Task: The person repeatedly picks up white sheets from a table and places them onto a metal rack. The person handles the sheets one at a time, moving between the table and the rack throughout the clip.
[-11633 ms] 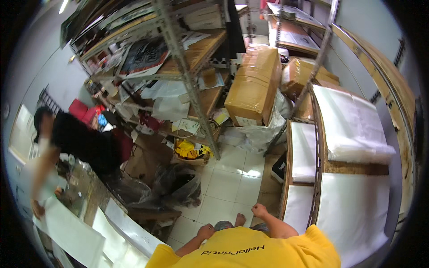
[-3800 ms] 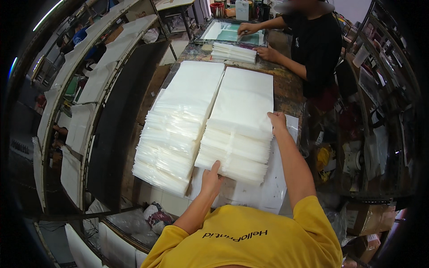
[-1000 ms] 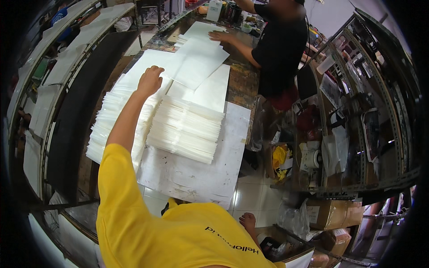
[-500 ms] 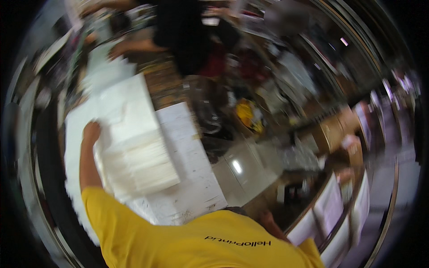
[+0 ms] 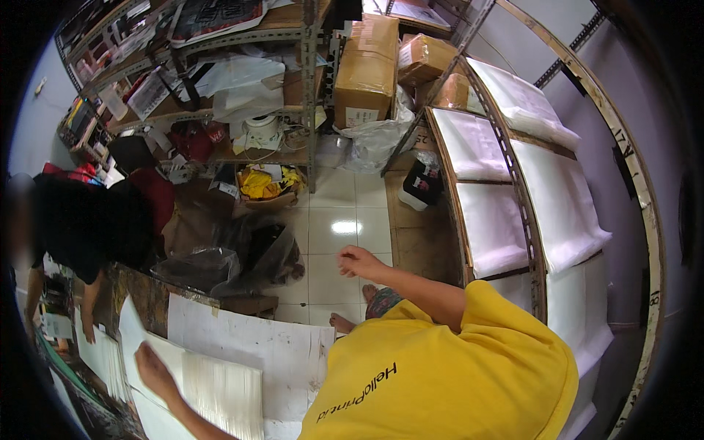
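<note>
Whereas half a second ago the view swept blurred across the room, it now rests on the tiled floor (image 5: 345, 213) and the storage around it, the person having turned away from the work surface. Largest in view are the metal shelves (image 5: 513, 220) at the right, loaded with white sheet bundles, and the cluttered rack (image 5: 220, 88) at the top, beside cardboard boxes (image 5: 367, 59). The tabletop (image 5: 147, 293) has slid to the lower left, with a co-worker in black (image 5: 88, 227) bent over its far edge. The stack of white sheets (image 5: 220, 392), a second ago central and under both arms, lies near the tabletop's near edge on a large white backing sheet (image 5: 249, 345). The left hand (image 5: 154, 372) rests flat on the stack's left end, fingers spread and closed round nothing. The right hand (image 5: 357, 260) has come off the stack and hangs over the floor, fingers loosely curled and empty. The stack thus appears anchored by one hand only, while the other is free, well apart from the shelves.
</note>
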Demonstrator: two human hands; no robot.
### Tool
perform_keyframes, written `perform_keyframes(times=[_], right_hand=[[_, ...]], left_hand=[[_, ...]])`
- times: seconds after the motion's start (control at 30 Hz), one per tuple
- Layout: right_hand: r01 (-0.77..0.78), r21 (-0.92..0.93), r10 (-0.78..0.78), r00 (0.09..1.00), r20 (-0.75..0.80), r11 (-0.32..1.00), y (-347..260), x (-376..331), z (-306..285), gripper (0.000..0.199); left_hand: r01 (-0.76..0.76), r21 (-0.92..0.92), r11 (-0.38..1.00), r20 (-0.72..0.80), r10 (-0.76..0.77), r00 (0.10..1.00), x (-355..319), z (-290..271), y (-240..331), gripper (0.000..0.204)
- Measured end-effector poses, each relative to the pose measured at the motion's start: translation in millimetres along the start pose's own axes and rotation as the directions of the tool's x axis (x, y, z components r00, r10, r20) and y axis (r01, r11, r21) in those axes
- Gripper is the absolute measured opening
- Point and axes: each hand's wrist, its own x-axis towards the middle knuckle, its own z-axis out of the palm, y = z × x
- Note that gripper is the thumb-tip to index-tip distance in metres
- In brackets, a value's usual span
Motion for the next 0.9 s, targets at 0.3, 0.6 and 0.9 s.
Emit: perform_keyframes(times=[0.3, 0.6, 0.9], right_hand=[[0.467, -0.230, -0.418, 0.878, 0.233, 0.854, -126, -66, 21, 0.051], [0.449, -0.458, -0.419, 0.891, 0.172, 0.767, -107, -61, -60, 0.037], [0.197, -0.548, -0.196, 0.979, 0.061, 0.813, -77, -16, -155, 0.021]], left_hand=[[-0.294, -0.396, 0.870, 0.088, 0.355, 0.931, 8, 96, 312, 0.008], [-0.341, -0.616, 0.710, 0.140, 0.524, 0.840, -61, 154, 449, 0.006], [-0.166, -0.736, 0.656, 0.418, 0.634, 0.651, -107, 179, 492, 0.030]])
